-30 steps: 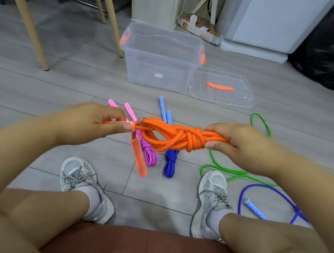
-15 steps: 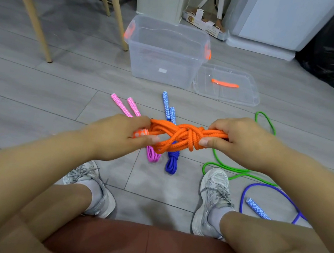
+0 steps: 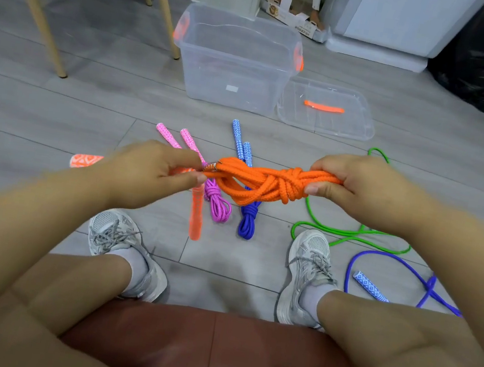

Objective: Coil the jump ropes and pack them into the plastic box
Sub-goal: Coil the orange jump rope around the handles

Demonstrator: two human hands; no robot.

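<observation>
Over the floor (image 3: 40,107), pinches the handle end of the orange jump rope (image 3: 259,183) with the left hand (image 3: 147,174) and grips its knotted bundle in the right hand (image 3: 369,194), seemingly to cinch the wrap; faces the open plastic box (image 3: 230,86), well apart, ready for packing.

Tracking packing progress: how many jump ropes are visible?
5: orange rope between left hand and right hand; pink coil, blue coil on floor beneath; green rope loose by right shoe; purple rope loose far right.
</observation>
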